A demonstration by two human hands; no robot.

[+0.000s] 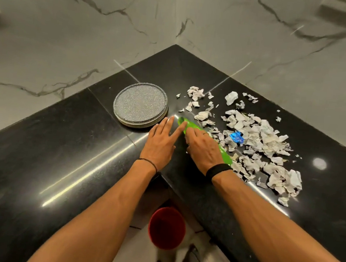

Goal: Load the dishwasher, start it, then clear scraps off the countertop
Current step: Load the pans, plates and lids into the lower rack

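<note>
Red bin on the floor below the inner corner of the worktop, between the forearms. Left hand flat, fingers straight; right hand grips a green strip whose long axis runs near-right to far-left. Paper scraps lie just beyond the strip, on the right hand's side; a sweep to the bin would likely run leftward and nearward.

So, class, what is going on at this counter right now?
A person is clearing paper scraps off a black countertop. The right hand grips a green scraper beside the pile; the left hand lies open next to it, a finger touching its tip. A red bucket stands on the floor below the counter's edge.
</note>
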